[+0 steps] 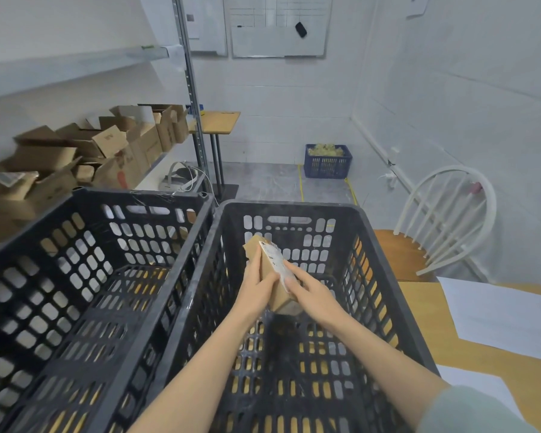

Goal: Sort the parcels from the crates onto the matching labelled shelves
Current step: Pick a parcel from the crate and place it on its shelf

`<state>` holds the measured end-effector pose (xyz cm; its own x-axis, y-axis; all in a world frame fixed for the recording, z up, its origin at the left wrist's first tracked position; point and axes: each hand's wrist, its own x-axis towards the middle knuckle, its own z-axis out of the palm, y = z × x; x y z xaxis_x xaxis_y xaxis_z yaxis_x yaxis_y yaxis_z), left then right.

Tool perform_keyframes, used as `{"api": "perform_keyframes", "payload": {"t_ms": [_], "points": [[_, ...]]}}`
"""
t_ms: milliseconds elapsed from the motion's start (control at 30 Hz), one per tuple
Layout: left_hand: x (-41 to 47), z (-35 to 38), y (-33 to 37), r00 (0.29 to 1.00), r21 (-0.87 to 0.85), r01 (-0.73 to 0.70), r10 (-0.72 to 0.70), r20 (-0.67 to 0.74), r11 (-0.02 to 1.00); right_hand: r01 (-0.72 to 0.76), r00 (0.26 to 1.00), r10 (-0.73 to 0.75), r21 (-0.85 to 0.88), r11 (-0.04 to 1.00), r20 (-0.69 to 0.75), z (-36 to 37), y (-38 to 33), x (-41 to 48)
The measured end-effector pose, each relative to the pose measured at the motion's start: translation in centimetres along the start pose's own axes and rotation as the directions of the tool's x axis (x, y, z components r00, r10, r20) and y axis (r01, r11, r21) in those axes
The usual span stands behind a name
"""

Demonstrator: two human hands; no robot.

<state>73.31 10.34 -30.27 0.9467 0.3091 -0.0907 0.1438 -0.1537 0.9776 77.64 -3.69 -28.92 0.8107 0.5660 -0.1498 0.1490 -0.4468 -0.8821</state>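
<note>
Holding a small brown parcel (274, 278) between both hands, the person has it lifted inside the right black crate (294, 207), toward the crate's far wall and clear of its slotted floor. The left hand (256, 290) clasps the parcel's left face, fingers running up the cardboard and thumb across the near side. The right hand (311, 293) pinches the opposite side, fingers lying on the white label that faces up and right. The parcel tilts, its top leaning away.

The left black crate (138, 195) stands just beside, the two rims touching. Both sit on a wooden table (419, 307) with white paper sheets (497, 314) at its right edge. Cardboard boxes (107, 145) crowd the shelf on the left.
</note>
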Motion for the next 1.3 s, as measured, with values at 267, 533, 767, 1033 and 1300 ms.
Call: {"api": "perform_keyframes", "payload": {"t_ms": [267, 533, 767, 1033, 1300], "points": [[-0.6, 0.6, 0.1, 0.999, 0.237, -0.025, 0.015, 0.041, 0.971, 0.02, 0.995, -0.038, -0.19, 0.982, -0.093, -0.1, 0.4, 0.0], [-0.7, 0.5, 0.3, 0.999, 0.198, -0.025, 0.021, 0.024, 0.98, 0.075, 0.997, -0.077, -0.081, 0.994, -0.019, -0.1, -0.1, -0.1], [-0.9, 0.0, 0.5, 0.993, 0.31, -0.051, 0.014, 0.121, 0.949, 0.123, 0.992, -0.122, -0.106, 0.987, 0.012, -0.2, -0.6, -0.6], [-1.8, -0.7, 1.9, 0.988, 0.297, 0.005, -0.049, 0.143, 0.955, 0.137, 0.99, -0.132, -0.134, 0.982, 0.046, -0.7, -1.1, -1.2], [-3.4, -1.7, 6.0, 0.987, 0.349, -0.153, 0.164, -0.001, 0.925, 0.143, 0.989, -0.148, -0.233, 0.962, -0.004, -4.7, -5.3, -1.7]]}}
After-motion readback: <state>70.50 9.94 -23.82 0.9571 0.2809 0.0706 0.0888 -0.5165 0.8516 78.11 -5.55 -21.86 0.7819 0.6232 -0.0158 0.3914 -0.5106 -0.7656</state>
